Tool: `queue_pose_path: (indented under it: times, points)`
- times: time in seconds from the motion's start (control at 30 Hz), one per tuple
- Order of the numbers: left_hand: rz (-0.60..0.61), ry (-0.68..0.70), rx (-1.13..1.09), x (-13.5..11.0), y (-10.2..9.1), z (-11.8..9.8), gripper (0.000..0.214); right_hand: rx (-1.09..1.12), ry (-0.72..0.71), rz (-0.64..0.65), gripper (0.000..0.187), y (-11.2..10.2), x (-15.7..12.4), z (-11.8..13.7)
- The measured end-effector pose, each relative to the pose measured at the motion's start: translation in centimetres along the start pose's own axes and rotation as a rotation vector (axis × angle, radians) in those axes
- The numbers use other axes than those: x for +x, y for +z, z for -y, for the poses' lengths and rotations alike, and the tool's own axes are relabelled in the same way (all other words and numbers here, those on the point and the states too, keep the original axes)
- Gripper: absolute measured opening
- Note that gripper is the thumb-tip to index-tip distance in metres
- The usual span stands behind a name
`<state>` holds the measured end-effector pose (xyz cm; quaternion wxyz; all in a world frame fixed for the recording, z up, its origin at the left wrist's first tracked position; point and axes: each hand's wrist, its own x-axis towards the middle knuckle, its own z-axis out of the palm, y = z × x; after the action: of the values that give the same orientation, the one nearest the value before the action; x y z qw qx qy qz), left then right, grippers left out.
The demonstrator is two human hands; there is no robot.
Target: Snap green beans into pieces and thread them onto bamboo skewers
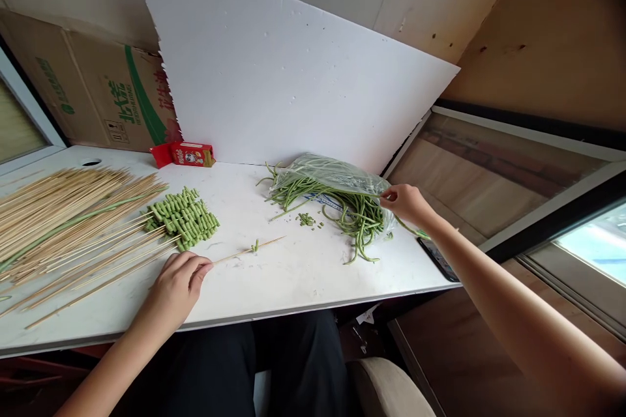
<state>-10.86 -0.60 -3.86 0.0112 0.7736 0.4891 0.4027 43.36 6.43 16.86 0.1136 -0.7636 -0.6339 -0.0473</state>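
Observation:
My left hand is closed on a thin bamboo skewer that points right, just above the white table. Near its tip, a short piece of green bean is threaded on it. At the right, my right hand pinches a long green bean, which trails past the wrist. Beside that hand lies a clear plastic bag, with a heap of long beans spilling from its open side. Left of my left hand rest finished-looking skewers of cut beans, packed side by side.
Bare bamboo skewers cover the table's left side, a long bean lying across them. Small bean scraps lie before the bag. A red box stands by the white board. A phone lies at the right edge.

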Motion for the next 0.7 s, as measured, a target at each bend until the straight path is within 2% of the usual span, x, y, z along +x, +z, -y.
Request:
queue_pose_path:
  times: [0.13, 0.23, 0.33, 0.4, 0.47, 0.53, 0.63, 0.7]
  points:
    - [0.022, 0.021, 0.079, 0.0, -0.5, -0.1, 0.019, 0.067, 0.001, -0.07, 0.016, -1.5, 0.1, -0.5]
    - [0.04, 0.04, 0.17, 1.3, -1.5, -0.9, 0.019, 0.111, 0.005, -0.072, 0.016, -1.8, 0.1, -0.4]
    - [0.031, 0.075, 0.185, 4.7, -2.2, -3.2, 0.021, 0.131, -0.024, -0.063, 0.017, -1.7, 0.2, 0.0]
    - [0.057, 0.117, 0.18, 8.2, -1.8, -5.4, 0.021, 0.145, -0.034, -0.067, 0.017, -1.6, 0.2, 0.5]
    - [0.127, 0.175, 0.187, 11.9, -0.2, -8.0, 0.019, 0.163, -0.04, -0.081, 0.016, -1.5, 0.2, 0.9]
    - [0.208, 0.224, 0.214, 15.5, 2.4, -10.6, 0.025, 0.179, -0.044, -0.09, 0.015, -1.6, 0.3, 1.3]
    - [0.39, 0.292, 0.3, 20.0, 7.5, -13.9, 0.035, 0.202, -0.066, -0.097, 0.013, -1.8, 0.4, 1.7]
    - [0.443, 0.314, 0.312, 22.2, 11.3, -15.4, 0.04, 0.219, -0.083, -0.098, 0.012, -1.9, 0.4, 1.8]
